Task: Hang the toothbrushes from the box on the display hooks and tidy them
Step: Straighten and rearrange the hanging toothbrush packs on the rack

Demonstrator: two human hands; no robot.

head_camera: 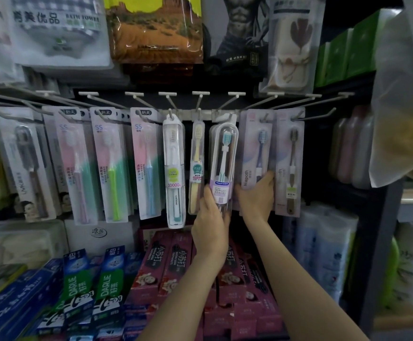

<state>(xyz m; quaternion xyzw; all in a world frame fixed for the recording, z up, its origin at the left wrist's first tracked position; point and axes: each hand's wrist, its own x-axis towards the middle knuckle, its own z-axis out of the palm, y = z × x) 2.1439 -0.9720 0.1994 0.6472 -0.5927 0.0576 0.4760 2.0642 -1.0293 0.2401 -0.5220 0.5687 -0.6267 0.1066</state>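
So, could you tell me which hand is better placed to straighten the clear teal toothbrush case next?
Left. The left hand already grips the lower end of the tilted teal toothbrush case, while the right hand is occupied on the Niepoth pack beside it.

Shop aisle, packaged toothbrushes [174, 168] on display hooks [200, 99], toothpaste boxes [107, 279] (stacked below)

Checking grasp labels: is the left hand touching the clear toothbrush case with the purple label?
Touching. The head view shows the left hand wrapped around the lower end of the clear case.
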